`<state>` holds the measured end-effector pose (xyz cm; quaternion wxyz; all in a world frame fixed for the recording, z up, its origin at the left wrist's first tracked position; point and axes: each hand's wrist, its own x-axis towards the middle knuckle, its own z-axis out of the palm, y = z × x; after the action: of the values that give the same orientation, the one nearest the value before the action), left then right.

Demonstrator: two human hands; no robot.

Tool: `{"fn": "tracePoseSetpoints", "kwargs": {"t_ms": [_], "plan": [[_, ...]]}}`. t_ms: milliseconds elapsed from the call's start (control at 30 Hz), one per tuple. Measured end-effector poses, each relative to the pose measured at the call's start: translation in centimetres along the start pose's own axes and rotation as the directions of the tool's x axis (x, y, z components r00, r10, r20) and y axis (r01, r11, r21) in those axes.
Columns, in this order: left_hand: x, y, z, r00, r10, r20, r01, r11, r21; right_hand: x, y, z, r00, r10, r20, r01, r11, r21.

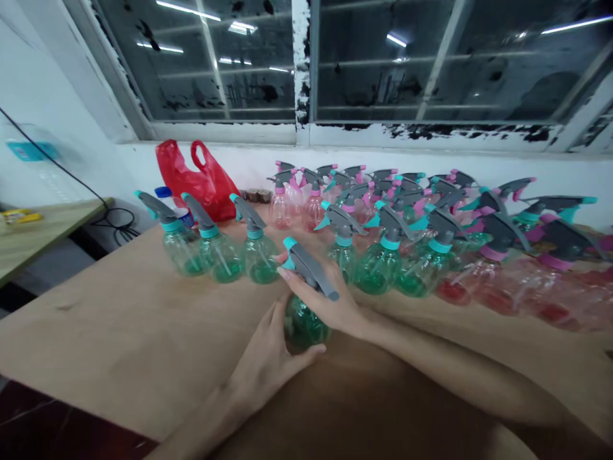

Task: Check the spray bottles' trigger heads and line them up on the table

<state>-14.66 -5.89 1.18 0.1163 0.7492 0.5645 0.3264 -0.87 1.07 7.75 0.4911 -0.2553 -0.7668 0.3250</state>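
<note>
A green spray bottle (306, 322) with a grey and teal trigger head is between my hands, tilted a little over the table. Around its round lower body curl the fingers and thumb of my left hand (268, 361). My right hand (335, 300) grips it higher up, at the neck and spray head, with fingertips near the teal nozzle. Just left of it stands a green spray bottle (261, 259), in a row with two more. To the right, another green spray bottle (378, 265) stands upright with others like it.
Many pink and green spray bottles crowd the right and back of the wooden table (119, 332). A red plastic bag (211, 185) sits at the back left beside a blue-capped container. A black cable (117, 220) hangs near a side table (48, 233). Windows rise behind.
</note>
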Motion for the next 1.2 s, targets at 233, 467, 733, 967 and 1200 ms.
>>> {"fn": "tracePoseSetpoints", "kwargs": {"t_ms": [233,467,733,967,1200], "plan": [[2.5,-2.2,0.0,0.990,0.113,-0.085,-0.106,0.991,0.085,0.7,0.5,-2.3,0.996,0.077,0.051,-0.068,0.986,-0.154],[4.2,-3.0,-0.3,0.985,0.108,-0.135,-0.094,0.989,0.111,0.0,-1.6,-6.2,0.993,0.120,0.022,-0.106,0.937,-0.332],[4.9,-1.9,-1.1,0.962,0.186,-0.198,-0.109,0.932,0.346,2.7,-3.4,-10.2,0.980,-0.185,-0.077,0.080,0.714,-0.696],[6.0,-2.2,-1.5,0.958,0.199,-0.205,-0.048,0.819,0.571,6.0,-1.0,-10.3,1.000,-0.020,0.003,0.013,0.511,-0.860],[6.9,-2.4,-1.1,0.962,0.145,-0.232,0.043,0.757,0.652,6.5,0.0,-8.8,0.989,0.066,0.134,0.099,0.388,-0.917]]}}
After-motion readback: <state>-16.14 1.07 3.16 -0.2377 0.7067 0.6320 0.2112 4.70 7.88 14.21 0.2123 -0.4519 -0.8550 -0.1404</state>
